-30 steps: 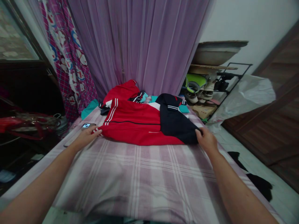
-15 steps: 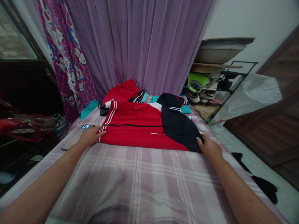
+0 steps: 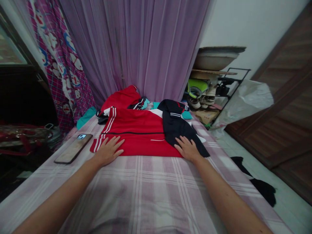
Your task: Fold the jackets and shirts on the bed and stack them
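A red and navy track jacket [image 3: 136,145] with white stripes lies flat on the plaid bedsheet [image 3: 146,188], its dark zip running crosswise. My left hand [image 3: 109,150] rests with spread fingers on the red part near the striped left end. On the navy part near the right end, my right hand [image 3: 187,148] lies flat, fingers apart. Neither hand grips the cloth. To the left of my left hand is a phone [image 3: 73,150], lying back up with its camera showing.
Behind the jacket sit a heap of red clothing [image 3: 120,97] and a teal cloth [image 3: 86,117]. A purple curtain [image 3: 146,48] hangs at the far edge. At right stands a rack with shoes [image 3: 212,92] and a plastic bag [image 3: 251,99]. Black cloth [image 3: 262,190] lies on the floor.
Both hands have let go of the jacket's two ends and moved inward, now flat on top of it. The view has shifted slightly, and the phone is fully uncovered.
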`<state>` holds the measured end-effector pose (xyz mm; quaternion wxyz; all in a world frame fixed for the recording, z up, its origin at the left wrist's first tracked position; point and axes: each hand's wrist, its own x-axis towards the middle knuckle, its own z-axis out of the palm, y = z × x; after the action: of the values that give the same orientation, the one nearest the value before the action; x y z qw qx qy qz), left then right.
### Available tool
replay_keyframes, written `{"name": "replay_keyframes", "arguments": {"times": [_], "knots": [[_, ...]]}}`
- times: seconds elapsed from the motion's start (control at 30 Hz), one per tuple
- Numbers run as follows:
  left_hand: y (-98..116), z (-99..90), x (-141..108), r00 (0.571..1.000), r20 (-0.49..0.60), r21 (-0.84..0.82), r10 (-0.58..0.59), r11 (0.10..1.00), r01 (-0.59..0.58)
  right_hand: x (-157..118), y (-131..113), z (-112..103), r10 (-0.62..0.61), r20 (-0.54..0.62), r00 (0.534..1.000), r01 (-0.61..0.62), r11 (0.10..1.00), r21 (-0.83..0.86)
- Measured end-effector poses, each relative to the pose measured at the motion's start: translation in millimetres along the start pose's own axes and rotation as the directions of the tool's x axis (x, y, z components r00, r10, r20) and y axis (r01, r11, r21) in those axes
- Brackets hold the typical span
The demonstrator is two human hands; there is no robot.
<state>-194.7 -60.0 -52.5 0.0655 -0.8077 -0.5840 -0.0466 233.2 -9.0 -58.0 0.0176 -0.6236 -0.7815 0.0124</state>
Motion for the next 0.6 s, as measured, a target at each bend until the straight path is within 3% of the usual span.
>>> {"name": "replay_keyframes", "arguments": {"times": [0.17,0.27,0.33,0.47,0.6], "knots": [[-9,-0.7,7,0.995,0.065,-0.070,-0.069,0.995,0.074,-1,3,-4,-0.002,-0.029,1.000,0.003,0.999,0.035],[-5,-5.5,12,0.998,-0.036,-0.094,-0.053,0.994,0.050,4,6,-23,-0.009,-0.052,0.999,0.015,0.993,0.115],[0,-3.7,15,0.993,-0.121,-0.085,-0.006,0.996,-0.004,16,9,-41,0.053,-0.112,0.992,-0.032,0.984,0.176],[5,13.7,22,0.990,-0.128,-0.055,0.066,0.996,-0.074,60,22,-76,0.262,-0.233,0.936,-0.217,0.955,0.202],[4,30.8,22,0.991,-0.115,-0.047,0.068,0.996,-0.074,123,39,-91,0.398,-0.173,0.901,-0.363,0.910,0.200]]}}
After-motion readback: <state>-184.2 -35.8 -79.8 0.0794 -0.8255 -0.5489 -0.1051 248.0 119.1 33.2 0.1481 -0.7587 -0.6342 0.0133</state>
